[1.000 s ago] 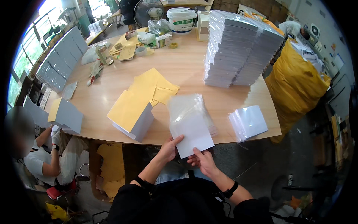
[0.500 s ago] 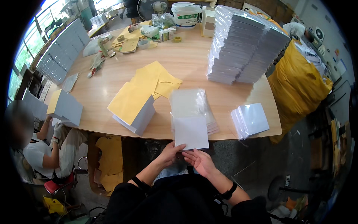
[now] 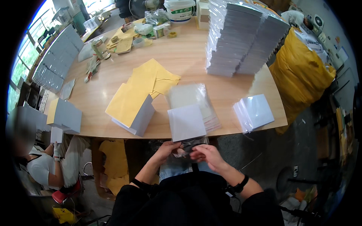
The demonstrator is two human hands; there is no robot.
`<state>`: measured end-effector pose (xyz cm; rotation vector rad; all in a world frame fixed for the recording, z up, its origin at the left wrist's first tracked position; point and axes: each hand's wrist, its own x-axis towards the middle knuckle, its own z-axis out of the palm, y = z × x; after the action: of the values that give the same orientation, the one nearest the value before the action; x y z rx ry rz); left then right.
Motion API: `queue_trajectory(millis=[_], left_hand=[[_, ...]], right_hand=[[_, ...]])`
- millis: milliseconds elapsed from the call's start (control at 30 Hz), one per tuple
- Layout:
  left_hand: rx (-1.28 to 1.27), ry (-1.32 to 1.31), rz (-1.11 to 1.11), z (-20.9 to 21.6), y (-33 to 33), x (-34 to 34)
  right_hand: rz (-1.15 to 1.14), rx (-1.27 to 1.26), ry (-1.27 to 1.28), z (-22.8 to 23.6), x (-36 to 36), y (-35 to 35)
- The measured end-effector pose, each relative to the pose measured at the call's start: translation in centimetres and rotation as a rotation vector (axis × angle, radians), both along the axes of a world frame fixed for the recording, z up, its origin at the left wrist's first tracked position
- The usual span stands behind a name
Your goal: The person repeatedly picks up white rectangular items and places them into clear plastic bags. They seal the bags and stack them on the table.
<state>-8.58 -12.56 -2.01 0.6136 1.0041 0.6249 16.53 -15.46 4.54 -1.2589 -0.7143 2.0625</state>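
Take the pile of clear plastic sleeves (image 3: 188,96) near the front edge of the wooden table (image 3: 188,52) as reference. At far left of the pile, a seated co-worker's white-gloved hand (image 3: 57,151) holds a white card (image 3: 57,135); a long row of film-wrapped white stacks (image 3: 56,58) stands far left and behind. A tan-topped white block (image 3: 68,116) stands left of the pile, above that card. Immediately left of the pile is a larger tan-topped white block (image 3: 130,109); several flat tan envelopes (image 3: 156,79) lie behind this block, left of the pile's rear part. The left hand (image 3: 164,150), in front of the pile, pinches clear film (image 3: 199,142) at its left side. This film extends from the near edge of a white square sheet (image 3: 186,123), which overlaps the pile's front left portion in view. The right hand (image 3: 210,156), in front of the pile, has its fingers partly curled beside the film; whether they grip it cannot be determined. Right of the pile lie overlapping clear-wrapped white packets (image 3: 256,113); behind and right rises a tall film-wrapped stack (image 3: 241,41). A large yellow sack (image 3: 301,71) stands farthest right.
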Motion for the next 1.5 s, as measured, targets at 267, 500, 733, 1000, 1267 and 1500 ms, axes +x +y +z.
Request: queue_trajectory(millis=[267,500,733,1000,1267,1500], left_hand=[[0.022,-0.043,0.109,1.1,-0.1,-2.8],[0.207,0.214,0.029,0.7,-0.9,-2.1],[0.657,1.12,0.003,7.6,-0.8,-2.3],[1.219,0.899,-0.428,8.8,-1.9,7.4],[1.121,0.907,-0.441,6.8,-2.0,9.8],[1.098,0.898,-0.475,5.2,-2.3,9.9]], right_hand=[[0.056,0.37,-0.455,-2.3,2.9,2.7],[-0.089,0.381,-0.133,-7.7,1.0,2.6],[0.126,0.276,-0.234,-5.1,3.2,2.3],[0.168,-0.051,0.111,-4.4,4.3,-0.3],[0.032,-0.003,0.229,-4.9,4.3,-2.3],[0.014,-0.09,0.127,-6.0,2.7,1.4]])
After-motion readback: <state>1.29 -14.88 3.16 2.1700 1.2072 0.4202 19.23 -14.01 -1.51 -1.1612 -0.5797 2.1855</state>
